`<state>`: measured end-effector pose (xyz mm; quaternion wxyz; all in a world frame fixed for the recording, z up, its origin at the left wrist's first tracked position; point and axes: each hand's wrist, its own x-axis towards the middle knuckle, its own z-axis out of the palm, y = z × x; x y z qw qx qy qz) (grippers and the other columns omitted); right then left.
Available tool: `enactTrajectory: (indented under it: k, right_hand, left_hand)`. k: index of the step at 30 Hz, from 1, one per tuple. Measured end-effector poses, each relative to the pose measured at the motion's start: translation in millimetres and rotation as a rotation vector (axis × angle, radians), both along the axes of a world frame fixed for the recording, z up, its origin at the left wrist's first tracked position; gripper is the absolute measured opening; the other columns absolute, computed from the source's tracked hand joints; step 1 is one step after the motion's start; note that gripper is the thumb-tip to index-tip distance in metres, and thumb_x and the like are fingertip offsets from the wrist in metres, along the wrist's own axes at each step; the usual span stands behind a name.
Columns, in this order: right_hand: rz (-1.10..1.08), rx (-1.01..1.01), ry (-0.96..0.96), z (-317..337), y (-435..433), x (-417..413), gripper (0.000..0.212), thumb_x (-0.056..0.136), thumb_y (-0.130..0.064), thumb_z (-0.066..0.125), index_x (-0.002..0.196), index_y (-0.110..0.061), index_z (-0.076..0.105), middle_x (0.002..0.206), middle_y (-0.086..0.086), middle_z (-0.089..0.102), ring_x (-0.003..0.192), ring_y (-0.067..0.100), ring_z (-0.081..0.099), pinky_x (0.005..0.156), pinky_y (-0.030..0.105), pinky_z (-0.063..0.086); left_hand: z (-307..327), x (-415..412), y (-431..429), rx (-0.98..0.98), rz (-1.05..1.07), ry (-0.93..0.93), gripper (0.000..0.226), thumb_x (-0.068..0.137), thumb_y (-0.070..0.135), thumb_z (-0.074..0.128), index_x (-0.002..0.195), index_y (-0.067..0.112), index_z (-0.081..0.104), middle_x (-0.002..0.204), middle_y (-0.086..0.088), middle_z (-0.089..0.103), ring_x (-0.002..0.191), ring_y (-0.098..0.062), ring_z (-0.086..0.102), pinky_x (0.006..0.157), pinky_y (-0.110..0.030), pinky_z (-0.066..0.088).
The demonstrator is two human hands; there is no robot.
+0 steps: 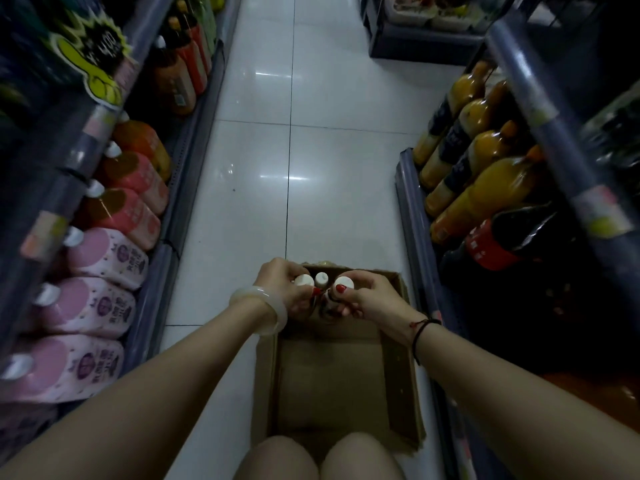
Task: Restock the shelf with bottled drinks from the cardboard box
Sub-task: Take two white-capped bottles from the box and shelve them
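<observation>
Nearly done: three bottles left in the box

Seemingly the restock is close to its end. On the left shelf (pixel 166 258) the pink jugs (pixel 104 258) stand in a full row. Their labels carry a round purple mark and some characters, too blurred to read. Above them a yellow burst tag (pixel 93 53) shows a price that may be "4.00", though I cannot be sure.

The box (pixel 329 375) lies on the floor in mid-aisle, between the knees, its bottom bare but for three white-capped bottles at the far end. The left hand (pixel 280 289) has its fingers curled round the left bottle (pixel 304 280), just under the cap. The middle bottle (pixel 321 278) stands untouched between the hands. The right hand (pixel 367 299) grips the right bottle (pixel 344 283) in the same way, thumb near the cap. No label on these three can be made out.

On the right shelf (pixel 412 216) lean orange bottles (pixel 485 192) with dark labels, and a cola bottle (pixel 512 237) with a red label; the writing on both is illegible.

What remains, by my reckoning: lift these last three out and set them on a shelf. Which shelf is theirs I cannot tell.
</observation>
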<state>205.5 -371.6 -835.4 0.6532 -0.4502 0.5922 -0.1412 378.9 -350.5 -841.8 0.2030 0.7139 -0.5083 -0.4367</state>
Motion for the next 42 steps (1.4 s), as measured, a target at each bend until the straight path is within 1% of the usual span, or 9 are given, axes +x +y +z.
enactTrajectory:
  k: [5,12,19,23,25,28,34,37,42]
  right_hand:
    - [-0.011,0.0,-0.013,102.4,-2.6,6.5,0.032,0.092,-0.006,0.057,0.124,-0.003,0.055,0.081,0.014,0.064,0.046,0.007,0.059,0.043,0.016,0.047]
    - [-0.05,-0.017,-0.065,255.4,-3.1,8.5,0.03,0.091,-0.004,0.057,0.121,-0.003,0.057,0.088,0.021,0.064,0.053,0.014,0.058,0.048,0.019,0.052]
    - [-0.062,-0.059,-0.052,396.3,-3.2,3.4,0.029,0.09,-0.004,0.057,0.118,-0.008,0.06,0.089,0.017,0.066,0.053,0.013,0.06,0.046,0.018,0.048]
    - [-0.065,-0.106,-0.07,470.8,-2.6,-4.2,0.022,0.09,-0.006,0.058,0.111,-0.012,0.062,0.089,0.015,0.068,0.057,0.013,0.062,0.05,0.018,0.049]
    - [-0.042,-0.136,-0.09,504.2,-0.2,-9.0,0.015,0.091,-0.006,0.056,0.1,-0.015,0.063,0.077,0.011,0.066,0.051,0.011,0.06,0.047,0.017,0.048]
    - [-0.029,-0.189,-0.059,545.6,2.2,-17.0,0.017,0.092,-0.011,0.057,0.107,-0.011,0.064,0.069,0.007,0.066,0.047,0.008,0.059,0.044,0.016,0.045]
    - [-0.061,-0.27,-0.063,609.0,11.0,-38.7,0.021,0.091,-0.012,0.057,0.11,-0.006,0.065,0.075,0.01,0.067,0.056,0.013,0.059,0.052,0.02,0.046]
    - [-0.105,-0.285,-0.072,629.1,16.1,-53.9,0.022,0.091,-0.012,0.059,0.111,-0.005,0.064,0.082,0.013,0.069,0.059,0.015,0.06,0.057,0.024,0.049]
    - [-0.163,-0.341,-0.063,654.9,27.5,-80.9,0.018,0.09,-0.01,0.058,0.105,-0.005,0.067,0.071,0.012,0.068,0.047,0.009,0.058,0.051,0.021,0.043]
  left_hand:
    - [104.1,2.7,-1.5,0.013,-0.017,0.023,0.015,0.084,0.013,0.069,0.097,0.007,0.073,0.087,-0.009,0.069,0.074,-0.016,0.063,0.053,-0.017,0.047]
    - [254.4,10.0,-9.0,-0.049,-0.059,-0.01,0.023,0.081,0.017,0.071,0.101,0.006,0.074,0.097,-0.009,0.072,0.092,-0.023,0.066,0.082,-0.034,0.057]
    - [397.6,10.7,-10.5,-0.112,-0.115,-0.027,0.021,0.081,0.02,0.072,0.098,0.008,0.074,0.092,-0.007,0.072,0.088,-0.02,0.068,0.078,-0.032,0.059]
    - [476.9,6.1,-12.4,-0.147,-0.182,-0.062,0.02,0.079,0.023,0.072,0.08,0.004,0.073,0.078,-0.016,0.07,0.072,-0.021,0.066,0.071,-0.039,0.058]
    - [509.8,2.3,-12.7,-0.151,-0.201,-0.056,0.021,0.078,0.024,0.073,0.07,0.005,0.07,0.064,-0.009,0.064,0.063,-0.016,0.06,0.063,-0.035,0.055]
    - [553.2,-6.4,-12.9,-0.166,-0.215,-0.037,0.023,0.076,0.024,0.075,0.06,0.01,0.067,0.057,0.003,0.056,0.059,-0.013,0.056,0.063,-0.031,0.053]
    - [615.3,-27.0,-12.2,-0.241,-0.248,-0.039,0.022,0.074,0.029,0.075,0.068,0.009,0.073,0.073,-0.015,0.072,0.079,-0.029,0.072,0.077,-0.048,0.059]
    - [640.1,-40.1,-10.2,-0.271,-0.298,-0.044,0.028,0.076,0.029,0.072,0.069,0.002,0.071,0.065,-0.014,0.065,0.067,-0.027,0.065,0.076,-0.053,0.058]
    - [671.6,-64.7,-8.7,-0.287,-0.348,-0.025,0.027,0.079,0.028,0.072,0.076,0.001,0.073,0.074,-0.011,0.07,0.075,-0.024,0.072,0.08,-0.046,0.06]
